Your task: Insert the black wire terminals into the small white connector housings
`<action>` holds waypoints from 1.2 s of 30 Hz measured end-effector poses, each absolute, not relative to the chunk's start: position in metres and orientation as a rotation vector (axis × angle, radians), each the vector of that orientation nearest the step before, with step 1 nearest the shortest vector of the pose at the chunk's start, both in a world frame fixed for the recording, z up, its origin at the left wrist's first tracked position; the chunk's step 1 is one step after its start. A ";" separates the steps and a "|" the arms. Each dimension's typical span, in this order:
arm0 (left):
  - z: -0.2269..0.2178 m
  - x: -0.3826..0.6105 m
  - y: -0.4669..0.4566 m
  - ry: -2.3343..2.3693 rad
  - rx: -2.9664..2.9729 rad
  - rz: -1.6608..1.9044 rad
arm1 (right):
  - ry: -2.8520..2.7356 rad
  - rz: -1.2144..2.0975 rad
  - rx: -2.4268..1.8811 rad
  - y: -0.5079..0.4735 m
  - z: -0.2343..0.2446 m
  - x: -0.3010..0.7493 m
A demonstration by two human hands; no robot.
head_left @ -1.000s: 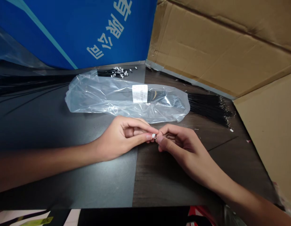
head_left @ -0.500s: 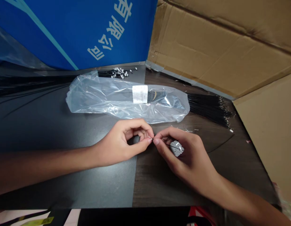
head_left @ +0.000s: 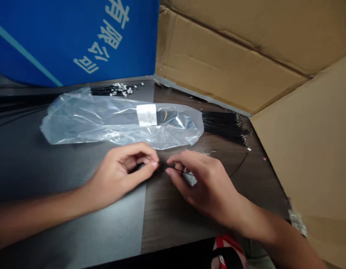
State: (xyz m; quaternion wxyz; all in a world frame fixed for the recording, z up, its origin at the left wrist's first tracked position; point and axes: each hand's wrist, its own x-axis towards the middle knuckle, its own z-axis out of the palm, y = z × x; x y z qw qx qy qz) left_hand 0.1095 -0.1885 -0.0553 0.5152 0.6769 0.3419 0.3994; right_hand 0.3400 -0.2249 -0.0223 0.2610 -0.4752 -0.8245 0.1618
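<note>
My left hand (head_left: 128, 170) is pinched at thumb and forefinger on the tip of a thin black wire (head_left: 177, 169). The tip itself is hidden by the fingers. To the right, my right hand (head_left: 202, 179) hovers with thumb and forefinger slightly apart, and the wire passes through the gap between them and on behind the palm. A small clear plastic piece with white bits (head_left: 190, 181) lies on the table, partly covered by my right hand. Beyond both hands lies a clear plastic bag (head_left: 117, 119) with a white label (head_left: 146, 115).
A bundle of black wires (head_left: 222, 126) sticks out of the bag's right end. More black wires with white connectors (head_left: 122, 89) lie behind it. A blue printed panel (head_left: 72, 37) and cardboard walls (head_left: 218, 63) border the dark table (head_left: 167, 216) at the back and right.
The right thumb and forefinger have parted and drawn back from the left fingertips, widening the gap between the hands. The view has turned right, so everything sits further left.
</note>
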 end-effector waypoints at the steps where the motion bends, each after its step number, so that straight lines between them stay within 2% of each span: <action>1: -0.058 0.108 -0.187 0.855 1.599 0.960 | -2.272 0.290 -1.307 -0.223 -0.019 0.344; 4: -0.067 0.103 -0.181 0.905 1.523 0.970 | -2.269 -0.086 -1.395 -0.220 -0.005 0.357; 8: -0.071 0.101 -0.178 0.873 1.443 0.980 | -2.225 -0.346 -1.484 -0.227 0.018 0.373; 12: -0.060 0.107 -0.182 0.821 1.450 0.937 | -2.392 -0.294 -1.576 -0.241 0.022 0.388; 17: -0.052 0.113 -0.185 0.775 1.475 0.865 | -2.499 -0.171 -1.576 -0.238 0.002 0.387; 19: -0.052 0.113 -0.186 0.786 1.478 0.840 | -2.480 0.003 -1.492 -0.233 -0.004 0.375; 23: -0.053 0.111 -0.186 0.758 1.472 0.823 | -2.235 0.670 -1.432 -0.229 -0.010 0.345; 25: -0.053 0.111 -0.187 0.745 1.488 0.809 | -2.083 0.879 -1.408 -0.229 -0.012 0.336; 32: -0.054 0.111 -0.188 0.708 1.510 0.793 | -1.931 1.016 -1.408 -0.226 -0.011 0.331; 36: -0.051 0.112 -0.188 0.672 1.506 0.771 | -1.747 1.385 -1.470 -0.223 -0.008 0.330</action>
